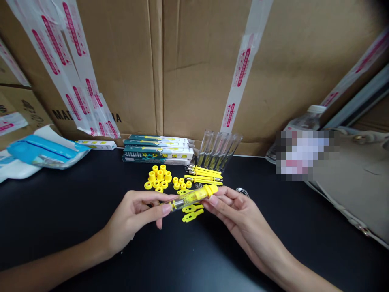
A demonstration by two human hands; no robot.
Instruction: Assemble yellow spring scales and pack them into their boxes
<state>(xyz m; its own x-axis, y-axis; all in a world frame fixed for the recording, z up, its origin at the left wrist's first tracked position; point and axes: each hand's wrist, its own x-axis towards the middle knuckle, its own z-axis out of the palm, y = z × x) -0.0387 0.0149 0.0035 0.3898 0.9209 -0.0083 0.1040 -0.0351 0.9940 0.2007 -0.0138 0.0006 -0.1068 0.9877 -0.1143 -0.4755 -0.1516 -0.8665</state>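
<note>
A spring scale (189, 198) with a clear tube, yellow parts inside and a yellow cap is held nearly level, its right end slightly raised. My left hand (138, 213) pinches the left end of the tube between thumb and fingers. At the other end, the fingers of my right hand (235, 209) are closed round the yellow cap. Flat yellow plastic pieces (193, 215) lie on the table just below the tube, partly covered by it. Behind my hands are yellow flanged caps (160, 175), small yellow rings (181, 183) and yellow rods with metal springs (205, 175).
Several clear tubes (217, 150) stand by the cardboard wall (194, 73), right of stacked printed boxes (158, 150). A blue packet (48, 148) lies at left. On the right are a plastic bottle (306, 119) and a beige bag (358, 174). Metal rings (242, 192) lie behind my right hand.
</note>
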